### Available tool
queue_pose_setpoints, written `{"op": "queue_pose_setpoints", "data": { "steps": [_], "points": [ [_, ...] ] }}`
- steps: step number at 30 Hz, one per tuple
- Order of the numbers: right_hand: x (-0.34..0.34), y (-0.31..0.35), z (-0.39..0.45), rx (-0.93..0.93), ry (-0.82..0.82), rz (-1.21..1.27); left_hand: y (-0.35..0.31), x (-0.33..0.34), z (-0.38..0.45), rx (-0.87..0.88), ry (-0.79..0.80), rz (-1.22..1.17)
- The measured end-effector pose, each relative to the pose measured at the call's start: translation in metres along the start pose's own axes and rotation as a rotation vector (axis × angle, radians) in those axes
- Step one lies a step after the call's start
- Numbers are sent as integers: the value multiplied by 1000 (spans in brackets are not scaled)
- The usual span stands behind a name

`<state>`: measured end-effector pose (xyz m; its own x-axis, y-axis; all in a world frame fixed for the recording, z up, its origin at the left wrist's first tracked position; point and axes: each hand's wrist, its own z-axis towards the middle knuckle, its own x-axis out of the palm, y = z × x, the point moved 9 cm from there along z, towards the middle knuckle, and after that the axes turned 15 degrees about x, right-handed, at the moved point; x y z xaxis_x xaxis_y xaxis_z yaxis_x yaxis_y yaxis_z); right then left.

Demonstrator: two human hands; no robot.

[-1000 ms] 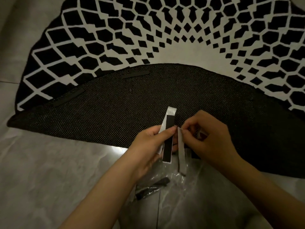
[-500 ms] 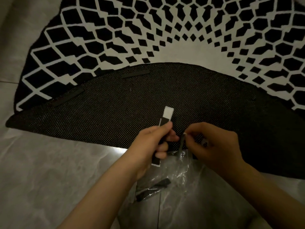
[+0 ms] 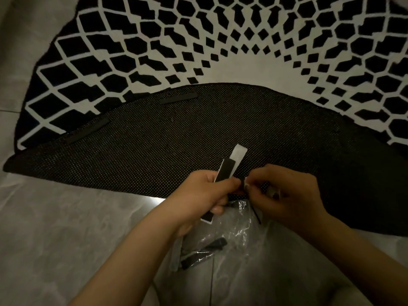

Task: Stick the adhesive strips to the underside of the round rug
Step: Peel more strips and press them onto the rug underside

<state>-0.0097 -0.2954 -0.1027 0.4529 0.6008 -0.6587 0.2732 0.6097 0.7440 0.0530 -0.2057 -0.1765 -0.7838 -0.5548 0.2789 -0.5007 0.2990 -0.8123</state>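
The round black-and-white rug (image 3: 220, 40) lies on the floor with its near half folded back, showing the dark dotted underside (image 3: 176, 140). Two black strips are stuck on that underside: one strip (image 3: 178, 98) near the fold's top and another strip (image 3: 87, 131) at the left. My left hand (image 3: 203, 193) grips a small stack of black strips with white backing (image 3: 229, 166). My right hand (image 3: 284, 195) pinches the top end of a single thin strip (image 3: 251, 202) that hangs down edge-on beside the stack. Both hands hover over the rug's near edge.
A clear plastic bag (image 3: 227, 237) with a few more black strips (image 3: 205, 250) lies on the grey tiled floor (image 3: 66, 228) just below my hands. The folded rug edge runs from the left edge (image 3: 13, 164) to the right.
My right hand has turned the single strip from flat-on to edge-on and drawn it closer to the stack. The left hand shifted its hold on the stack slightly lower.
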Motion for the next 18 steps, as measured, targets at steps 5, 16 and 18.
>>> {"op": "queue_pose_setpoints", "data": {
  "steps": [5, 16, 18],
  "points": [
    [4, -33, 1, 470, 27, 453, -2, -5, 4, 75, -115, -64],
    [19, -20, 7, 405, 456, 692, -10, -40, 9, 157, -194, 369],
    [15, -21, 11, 379, 448, 702, -12, -42, 8, 145, -226, 348]
  ]
}}
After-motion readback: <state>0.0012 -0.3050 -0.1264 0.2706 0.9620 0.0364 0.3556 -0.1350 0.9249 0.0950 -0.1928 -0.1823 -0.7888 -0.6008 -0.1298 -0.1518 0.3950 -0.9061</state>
